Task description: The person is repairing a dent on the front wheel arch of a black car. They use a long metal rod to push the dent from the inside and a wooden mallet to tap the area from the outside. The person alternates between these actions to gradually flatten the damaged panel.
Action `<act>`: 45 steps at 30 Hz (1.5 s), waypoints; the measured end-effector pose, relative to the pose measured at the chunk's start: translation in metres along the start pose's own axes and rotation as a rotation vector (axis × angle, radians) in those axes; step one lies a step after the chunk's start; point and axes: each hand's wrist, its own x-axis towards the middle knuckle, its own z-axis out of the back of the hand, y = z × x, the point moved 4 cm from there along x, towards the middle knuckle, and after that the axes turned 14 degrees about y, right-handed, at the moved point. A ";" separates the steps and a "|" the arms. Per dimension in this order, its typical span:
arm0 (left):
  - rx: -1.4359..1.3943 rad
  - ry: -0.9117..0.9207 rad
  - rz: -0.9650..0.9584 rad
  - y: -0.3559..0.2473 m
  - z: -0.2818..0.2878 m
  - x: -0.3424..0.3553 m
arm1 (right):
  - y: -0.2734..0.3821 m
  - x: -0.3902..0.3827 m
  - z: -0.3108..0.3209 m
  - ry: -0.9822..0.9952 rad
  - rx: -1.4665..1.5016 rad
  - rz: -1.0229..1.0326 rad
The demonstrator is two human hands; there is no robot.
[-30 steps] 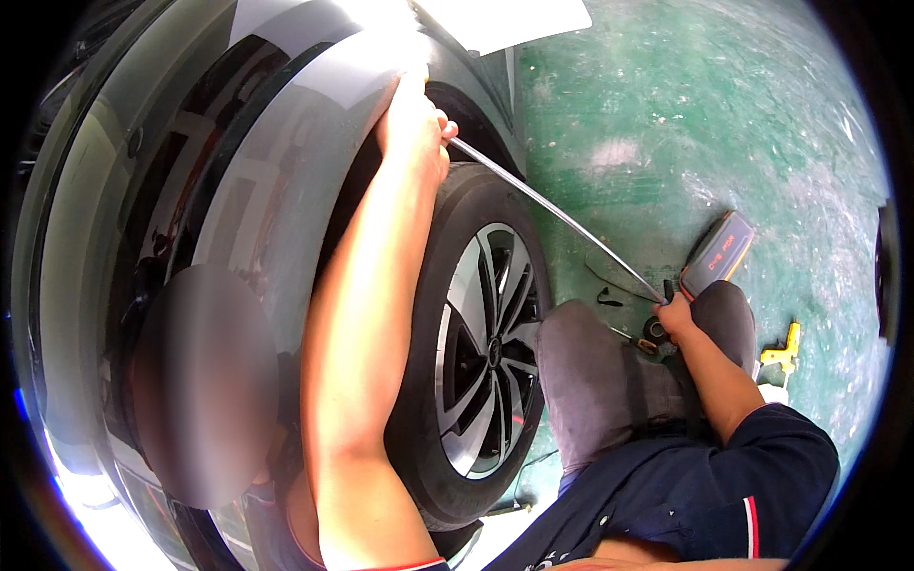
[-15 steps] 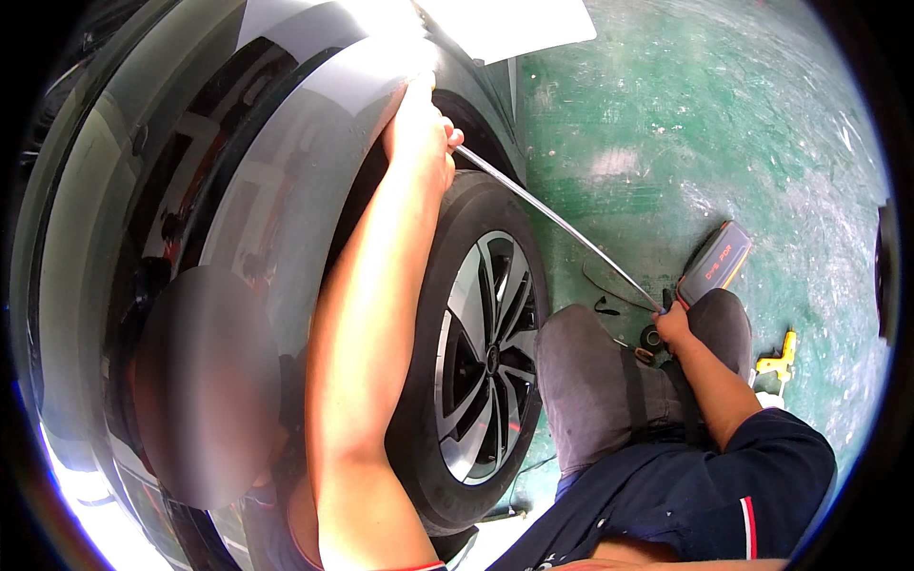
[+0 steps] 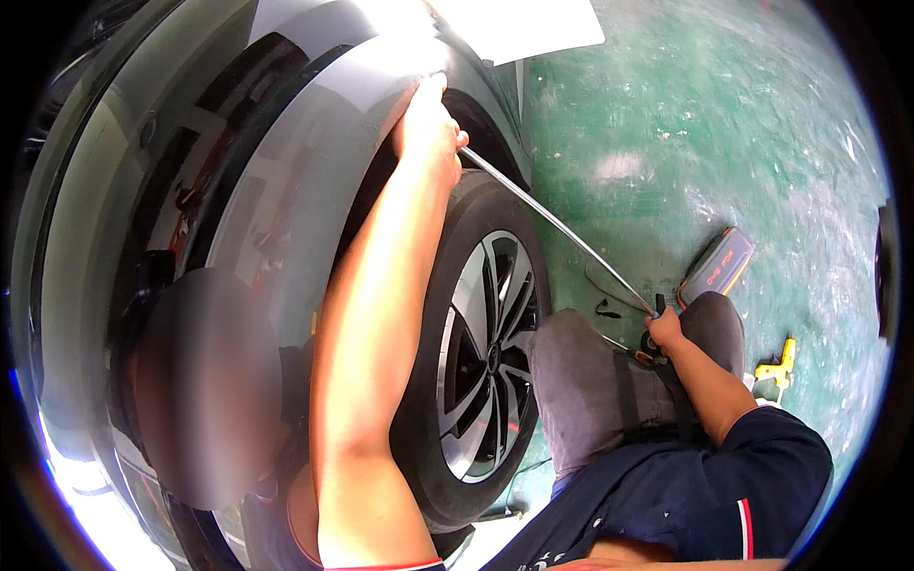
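Observation:
My left hand [image 3: 428, 128] is raised at the edge of the dark car's wheel arch, its fingers closed round the far end of a long metal rod [image 3: 562, 226]. Where the rod's tip goes is hidden behind that hand and the fender [image 3: 286, 181]. From there the rod slants down to the right, over the floor. My right hand [image 3: 665, 329] grips its near end above my knees, with a short black piece [image 3: 659, 305] sticking up beside the fingers. Below my left hand stands the tyre [image 3: 481, 198] with its silver and black wheel rim [image 3: 493, 358].
A grey zipped case [image 3: 716, 265] lies on the green floor [image 3: 657, 124] beyond my right knee. A yellow glue gun-like tool [image 3: 781, 362] is at the right. A tool with a yellow-brown handle [image 3: 642, 358] lies near my legs. A bright white panel [image 3: 533, 29] hangs over the fender.
My right hand has shifted slightly left with the rod's near end, and its black piece stands more upright. My left hand stays at the wheel arch. The whole view has moved a little.

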 end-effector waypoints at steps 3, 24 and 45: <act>-0.016 -0.005 -0.016 0.001 -0.002 0.003 | -0.020 0.018 0.004 -0.052 -0.054 0.060; -0.023 -0.014 0.015 -0.002 -0.004 0.002 | -0.034 0.014 -0.001 -0.136 -0.168 0.049; 0.007 0.020 -0.003 0.000 -0.004 0.007 | -0.031 0.010 -0.005 -0.083 -0.172 0.061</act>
